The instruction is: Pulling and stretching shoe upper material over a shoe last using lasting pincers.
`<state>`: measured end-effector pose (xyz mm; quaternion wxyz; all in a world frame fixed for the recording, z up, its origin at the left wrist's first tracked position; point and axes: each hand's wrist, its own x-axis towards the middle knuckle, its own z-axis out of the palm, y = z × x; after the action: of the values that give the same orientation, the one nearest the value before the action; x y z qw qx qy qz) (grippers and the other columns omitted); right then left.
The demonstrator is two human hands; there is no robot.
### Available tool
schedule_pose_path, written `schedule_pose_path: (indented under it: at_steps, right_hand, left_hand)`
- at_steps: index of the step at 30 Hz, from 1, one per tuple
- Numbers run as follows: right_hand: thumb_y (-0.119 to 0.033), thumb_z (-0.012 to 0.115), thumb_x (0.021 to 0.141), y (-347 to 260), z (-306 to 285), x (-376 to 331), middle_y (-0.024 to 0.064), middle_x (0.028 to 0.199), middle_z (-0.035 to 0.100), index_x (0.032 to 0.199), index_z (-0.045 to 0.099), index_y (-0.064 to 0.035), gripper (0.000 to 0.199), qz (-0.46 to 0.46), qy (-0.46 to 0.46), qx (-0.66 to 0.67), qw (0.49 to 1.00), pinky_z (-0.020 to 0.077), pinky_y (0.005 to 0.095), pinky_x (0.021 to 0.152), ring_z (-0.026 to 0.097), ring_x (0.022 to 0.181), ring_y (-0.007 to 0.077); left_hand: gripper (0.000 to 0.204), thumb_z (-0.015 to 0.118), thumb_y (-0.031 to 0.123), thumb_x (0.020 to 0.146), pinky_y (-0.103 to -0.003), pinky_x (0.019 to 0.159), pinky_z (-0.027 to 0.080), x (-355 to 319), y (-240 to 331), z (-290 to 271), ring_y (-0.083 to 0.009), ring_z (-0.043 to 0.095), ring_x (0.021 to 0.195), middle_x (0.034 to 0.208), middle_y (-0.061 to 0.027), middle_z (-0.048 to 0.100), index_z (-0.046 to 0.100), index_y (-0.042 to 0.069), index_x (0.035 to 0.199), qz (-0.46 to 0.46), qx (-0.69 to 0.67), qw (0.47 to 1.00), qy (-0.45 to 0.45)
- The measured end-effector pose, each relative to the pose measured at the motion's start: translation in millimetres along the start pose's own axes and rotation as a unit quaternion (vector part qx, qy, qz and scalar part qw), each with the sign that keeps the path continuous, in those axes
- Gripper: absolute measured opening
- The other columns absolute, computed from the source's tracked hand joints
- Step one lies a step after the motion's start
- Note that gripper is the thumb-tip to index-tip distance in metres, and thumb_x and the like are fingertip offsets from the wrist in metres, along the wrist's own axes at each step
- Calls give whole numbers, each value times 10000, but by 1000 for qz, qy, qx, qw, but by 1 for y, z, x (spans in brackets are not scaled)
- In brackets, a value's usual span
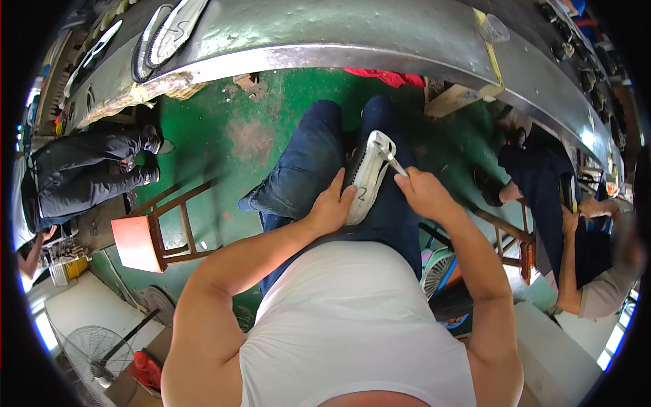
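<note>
Across my thighs lies a shoe [367,186], its pale underside turned up with a dark handwritten mark near the heel. The toe points away from me, and a light rim borders an opening there. My left hand [331,205] grips the shoe's left side near the heel, thumb against its edge. In my right hand [424,192] is a slim metal hand tool [391,160], its head touching the toe area. Whether the tool is pincers or a small hammer, I cannot tell.
A metal-topped workbench [285,34] curves across the front, with pale soles [178,30] at its left and a clear cup [494,28] at its right. A wooden stool [139,242] stands left, a fan [437,271] right. People sit or stand at both sides.
</note>
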<state>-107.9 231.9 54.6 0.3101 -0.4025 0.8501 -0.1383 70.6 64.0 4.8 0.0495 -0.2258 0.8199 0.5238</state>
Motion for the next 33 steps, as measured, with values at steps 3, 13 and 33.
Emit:
schedule_pose_path:
  at_steps: [3, 13, 33]
  right_hand:
    - [-354, 440, 1032, -16, -8, -9, 290, 842, 647, 986, 554, 42, 415, -1, -26, 166, 986, 488, 549, 757, 635, 846, 474]
    - [-279, 559, 993, 19, 37, -43, 126, 894, 669, 1109, 599, 30, 332, 104, -19, 365, 925, 505, 306, 709, 653, 781, 169]
    - [-229, 587, 958, 2, 22, -63, 230, 843, 640, 1084, 557, 9, 271, 29, -44, 264, 963, 499, 447, 773, 635, 821, 417]
  left_hand:
    - [600, 530, 276, 1017, -359, 1107, 373, -1, -4, 3, -371, 511, 1318, 1362, -321, 534, 354, -61, 1482, -80, -78, 994, 16]
    - [1037, 779, 280, 767, -426, 977, 492, 7, 36, -45, -438, 637, 1091, 1193, -307, 633, 150, 44, 1556, -68, 86, 984, -142]
    - [1124, 753, 67, 710, -358, 1132, 364, 52, 34, -52, -358, 414, 1387, 1552, -270, 292, 43, 1, 1579, -24, 49, 962, -269]
